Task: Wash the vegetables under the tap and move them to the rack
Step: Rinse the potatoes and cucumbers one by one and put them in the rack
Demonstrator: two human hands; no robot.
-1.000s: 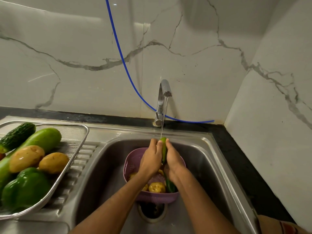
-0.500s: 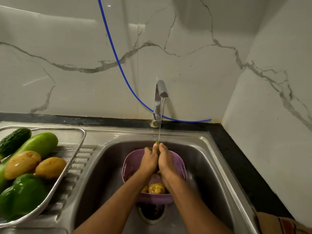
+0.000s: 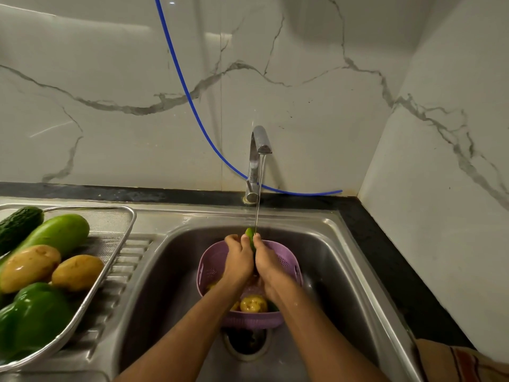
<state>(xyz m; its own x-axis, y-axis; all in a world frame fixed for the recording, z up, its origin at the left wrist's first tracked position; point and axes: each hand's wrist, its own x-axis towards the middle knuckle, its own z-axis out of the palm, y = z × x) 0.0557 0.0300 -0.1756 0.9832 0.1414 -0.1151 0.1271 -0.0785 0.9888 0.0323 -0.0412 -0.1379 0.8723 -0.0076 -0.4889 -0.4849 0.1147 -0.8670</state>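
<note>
Pressing together over the purple colander [image 3: 287,264], the left hand [image 3: 239,260] and right hand [image 3: 268,261] clasp a green vegetable [image 3: 250,235] between them, fingers curled around it so that only its rounded tip pokes out above the fingertips; the rest is hidden and its kind cannot be told. The thin stream from the tap [image 3: 257,158] lands right at that tip. The colander sits in the steel sink [image 3: 344,271], its far rim clear but its near half partly covered by both forearms. Inside it, a wet potato [image 3: 253,304] shows between the wrists, with a dark green scrap beside it too covered to identify. The drain below is half hidden by the colander. On the left, the wire rack [image 3: 121,238] rests on the drainboard and holds a dark cucumber [image 3: 19,226], a pale green gourd [image 3: 59,232], two potatoes [image 3: 77,272] and a green bell pepper [image 3: 35,312]; the cucumber, gourd and pepper are cut off by the picture's edge. A blue hose [image 3: 190,97] runs down the marble wall behind the tap.
</note>
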